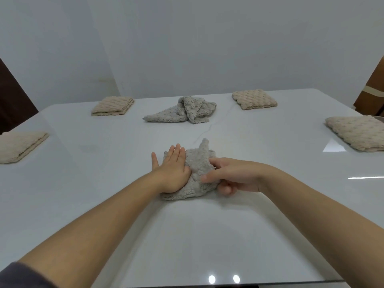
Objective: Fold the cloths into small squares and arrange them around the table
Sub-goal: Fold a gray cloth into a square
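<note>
A grey fluffy cloth [199, 169] lies bunched in the middle of the white table [104, 173]. My left hand [172, 169] presses flat on its left part, fingers together and stretched out. My right hand [230, 176] grips the cloth's right edge, with a fold pinched between thumb and fingers. One corner of the cloth sticks up at the far side. A second grey cloth [182, 111] lies crumpled farther back. Folded beige cloths sit at the far left [113, 106], far right [254, 99], left edge [18, 145] and right edge [359, 132].
A white wall stands behind the table. Dark brown furniture [12, 96] shows at the left, and a brown piece with a pale stripe [372, 88] at the right. The table's near edge runs along the bottom of the view.
</note>
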Available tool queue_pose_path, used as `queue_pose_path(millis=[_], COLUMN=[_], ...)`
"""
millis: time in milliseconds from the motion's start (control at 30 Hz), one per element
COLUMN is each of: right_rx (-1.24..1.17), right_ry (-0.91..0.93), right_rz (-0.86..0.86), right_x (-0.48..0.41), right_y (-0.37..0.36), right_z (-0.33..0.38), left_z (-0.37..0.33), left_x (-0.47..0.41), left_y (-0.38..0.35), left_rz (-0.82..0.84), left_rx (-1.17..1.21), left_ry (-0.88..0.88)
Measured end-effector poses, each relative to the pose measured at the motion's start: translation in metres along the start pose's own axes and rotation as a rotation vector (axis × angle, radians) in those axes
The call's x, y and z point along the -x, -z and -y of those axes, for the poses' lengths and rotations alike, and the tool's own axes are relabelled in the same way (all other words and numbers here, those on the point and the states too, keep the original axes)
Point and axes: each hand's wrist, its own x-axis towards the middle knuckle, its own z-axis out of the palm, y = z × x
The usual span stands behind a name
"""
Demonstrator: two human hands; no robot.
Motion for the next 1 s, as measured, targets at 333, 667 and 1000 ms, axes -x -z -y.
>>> queue_pose_path(millis=[333, 667, 1000], right_rx=[-0.013, 0.086, 0.780], right_ry=[0.005, -0.075, 0.234], right_rz=[-0.180, -0.530, -0.824], right_x=[0.002, 0.019, -0.001], right_y=[-0.008, -0.008, -0.004], right_z=[-0.008, -0.022, -0.015], left_z=[0.001, 0.001, -0.031], left_x=[0.007, 0.009, 0.031], left_y=[-0.013, -0.013, -0.009], left_rz=[-0.163, -0.183, -0.295], left_rx=[-0.030, -0.038, 0.020], left_ry=[-0.030, -0.027, -0.192])
